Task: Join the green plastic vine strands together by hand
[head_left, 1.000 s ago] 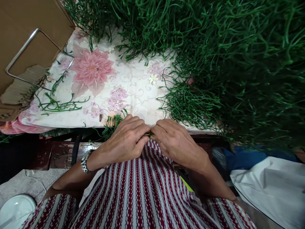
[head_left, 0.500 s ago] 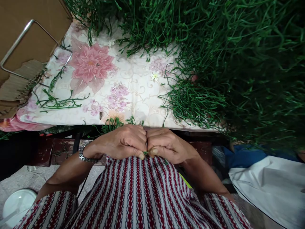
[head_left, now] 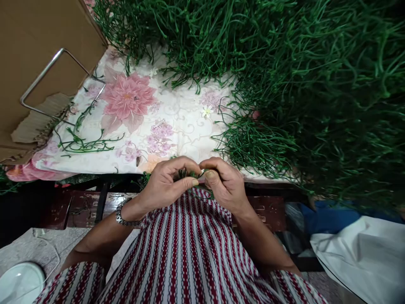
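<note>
a branching green stem (head_left: 190,173) is held between the two hands, just off the near edge of the table, with a few thin strands hanging below the fingers. the left hand (head_left: 172,179) has its grip curled round, thumb and forefinger clamped on the stem from the nine o'clock side. the right hand (head_left: 225,185) meets it from three o'clock, its thumb bent against the forefinger, clamped on the stem's end; the two sets of fingertips are almost touching.

taking the hands as the dial's centre, the floral tablecloth (head_left: 186,137) spreads over the table at twelve o'clock. a small pile of stems (head_left: 261,145) lies at two, running into a large heap of the same green stems (head_left: 268,46) that sweeps from twelve round to three. a few loose stems (head_left: 90,147) lie between nine and ten, with a bent metal rod (head_left: 41,75) at ten, in front of a cardboard box (head_left: 53,25). the steel wristwatch (head_left: 119,212) sits at eight, on the left wrist. at six is the striped garment (head_left: 190,253), and at four a white cloth (head_left: 363,253).
</note>
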### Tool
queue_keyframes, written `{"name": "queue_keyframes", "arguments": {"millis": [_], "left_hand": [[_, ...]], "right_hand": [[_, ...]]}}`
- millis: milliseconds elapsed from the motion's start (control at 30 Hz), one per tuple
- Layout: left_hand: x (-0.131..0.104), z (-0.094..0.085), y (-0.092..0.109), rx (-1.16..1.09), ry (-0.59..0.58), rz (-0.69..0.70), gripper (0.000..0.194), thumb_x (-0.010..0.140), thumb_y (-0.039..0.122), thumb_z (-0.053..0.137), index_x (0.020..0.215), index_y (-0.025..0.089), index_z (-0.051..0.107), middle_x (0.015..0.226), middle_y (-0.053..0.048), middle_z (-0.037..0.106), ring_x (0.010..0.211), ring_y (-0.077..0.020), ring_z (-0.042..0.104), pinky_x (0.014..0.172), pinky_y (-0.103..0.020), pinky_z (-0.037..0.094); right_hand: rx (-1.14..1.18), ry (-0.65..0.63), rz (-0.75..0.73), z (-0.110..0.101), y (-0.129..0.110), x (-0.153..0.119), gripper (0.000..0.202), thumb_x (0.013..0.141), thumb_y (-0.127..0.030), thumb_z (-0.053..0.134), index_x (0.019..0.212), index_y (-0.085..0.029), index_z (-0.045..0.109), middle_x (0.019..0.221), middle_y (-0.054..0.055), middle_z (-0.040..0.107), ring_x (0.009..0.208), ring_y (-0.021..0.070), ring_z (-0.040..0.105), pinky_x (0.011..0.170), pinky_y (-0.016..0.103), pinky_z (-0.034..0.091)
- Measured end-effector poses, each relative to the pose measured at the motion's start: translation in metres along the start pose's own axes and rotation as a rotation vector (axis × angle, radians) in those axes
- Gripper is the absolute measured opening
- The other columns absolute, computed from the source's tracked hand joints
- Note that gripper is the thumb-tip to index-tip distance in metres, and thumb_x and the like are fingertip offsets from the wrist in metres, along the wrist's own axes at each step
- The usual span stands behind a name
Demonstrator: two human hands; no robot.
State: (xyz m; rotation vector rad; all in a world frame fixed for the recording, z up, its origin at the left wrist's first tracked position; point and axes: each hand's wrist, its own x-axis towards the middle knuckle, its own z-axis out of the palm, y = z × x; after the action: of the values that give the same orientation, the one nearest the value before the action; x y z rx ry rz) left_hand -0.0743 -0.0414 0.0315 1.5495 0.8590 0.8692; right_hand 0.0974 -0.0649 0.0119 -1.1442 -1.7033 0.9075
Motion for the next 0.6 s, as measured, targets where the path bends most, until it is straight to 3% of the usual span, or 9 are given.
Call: {"name": "queue_keyframes", "arguments": {"millis": [100,200,367,500,600], "left_hand": [[0.001,0.006,-0.005,-0.026,0.138,0.009,0.009,0.072,0.021,0.068,0.077,0.017,0.062,0.073,-0.002,0.059,0.071,-0.0124,0.055,0.066,-0.025,0.045],[0.004,0.009,-0.007,-0.066,0.172,0.055,0.010,0.069,0.019,0.071,0.074,0.018,0.062,0.073,-0.001,0.054,0.072,-0.0119,0.051,0.063,-0.024,0.043],[0.004,0.008,-0.004,-0.155,0.102,-0.004,0.010,0.070,0.017,0.070,0.074,0.016,0.061,0.071,0.000,0.054,0.067,-0.0100,0.049,0.060,-0.022,0.041],[0.001,0.005,-0.001,-0.158,0.006,-0.040,0.009,0.074,0.017,0.064,0.083,0.016,0.062,0.074,-0.001,0.056,0.071,-0.0112,0.052,0.062,-0.023,0.042],[-0.001,0.005,-0.001,-0.126,0.026,-0.072,0.007,0.076,0.014,0.059,0.083,0.015,0.061,0.074,-0.002,0.057,0.068,-0.0104,0.052,0.061,-0.022,0.042]], "right_hand": [[-0.059,0.022,-0.025,0.005,0.002,0.000,0.021,0.088,-0.029,0.049,0.104,-0.018,0.055,0.085,0.003,0.062,0.071,0.0119,0.057,0.063,0.023,0.046],[-0.098,0.031,-0.105,0.007,0.006,-0.001,0.016,0.086,-0.024,0.050,0.099,-0.017,0.058,0.077,0.003,0.058,0.069,0.0122,0.054,0.062,0.024,0.044],[-0.079,-0.007,-0.180,0.006,0.011,-0.003,0.012,0.083,-0.018,0.054,0.094,-0.015,0.057,0.071,0.000,0.052,0.064,0.0105,0.050,0.058,0.023,0.040],[-0.102,0.054,-0.181,0.006,0.011,-0.004,0.005,0.082,-0.016,0.055,0.087,-0.017,0.057,0.069,-0.001,0.052,0.063,0.0098,0.049,0.058,0.022,0.039],[-0.112,0.080,-0.135,0.006,0.011,-0.005,0.002,0.082,-0.017,0.055,0.084,-0.017,0.057,0.066,-0.002,0.051,0.061,0.0096,0.048,0.058,0.023,0.039]]}}
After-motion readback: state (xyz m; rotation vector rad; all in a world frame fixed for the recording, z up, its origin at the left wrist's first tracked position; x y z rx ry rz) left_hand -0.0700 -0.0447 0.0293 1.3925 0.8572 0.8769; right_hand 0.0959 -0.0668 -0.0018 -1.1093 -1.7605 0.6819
